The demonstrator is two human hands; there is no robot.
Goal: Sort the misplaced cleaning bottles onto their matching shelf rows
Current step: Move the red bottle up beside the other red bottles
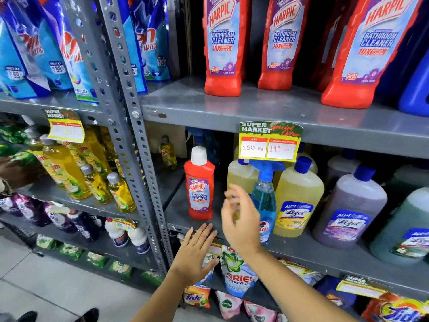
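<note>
Harpic bottle [200,185], small and red with a white cap, stands upright alone at the left end of the middle shelf [325,246], beside yellow Lizol bottles [297,201]. My right hand [240,219] hangs just right of it, fingers loosely spread, holding nothing. My left hand [195,252] lies flat and empty below, fingertips at the shelf's front edge.

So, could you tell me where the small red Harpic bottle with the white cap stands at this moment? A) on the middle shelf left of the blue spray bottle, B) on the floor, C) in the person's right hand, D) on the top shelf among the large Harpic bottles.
A: the small red Harpic bottle stands upright on the middle shelf, left of the blue spray bottle, with neither hand holding it.
</note>
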